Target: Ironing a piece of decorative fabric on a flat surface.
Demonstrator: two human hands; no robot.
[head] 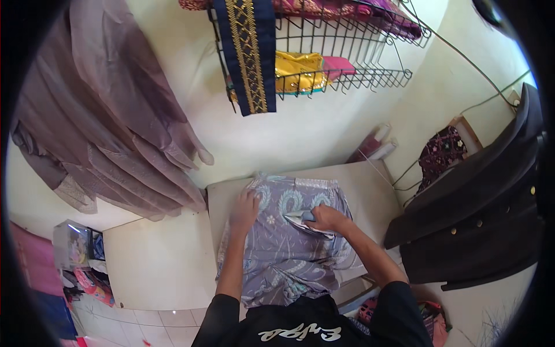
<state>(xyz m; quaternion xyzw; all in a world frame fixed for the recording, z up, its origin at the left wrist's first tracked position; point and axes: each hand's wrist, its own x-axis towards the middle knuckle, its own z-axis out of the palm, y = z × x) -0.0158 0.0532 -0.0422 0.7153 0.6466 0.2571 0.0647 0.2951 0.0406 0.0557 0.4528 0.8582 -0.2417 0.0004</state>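
My right hand (327, 218) grips the handle of a clothes iron (296, 216), whose pointed tip faces left. Under the iron lies a purple-grey garment (277, 243) with pale green curled motifs and a gathered waistband at its far edge. My left hand (246, 210) rests on the cloth's upper left part, fingers spread forward and holding nothing that I can see. The garment is spread over a padded beige ironing surface (368, 186). Its near end is bunched into folds against my black shirt. The iron's soleplate is hidden.
Mauve gowns (117, 121) hang at left, above a pale tabletop (160, 260). A dark buttoned coat (468, 225) hangs close at right. A black wire rack (334, 43) with folded cloths is on the wall. Rolls (373, 143) lean at the back corner. A thin cord (375, 167) crosses the right side.
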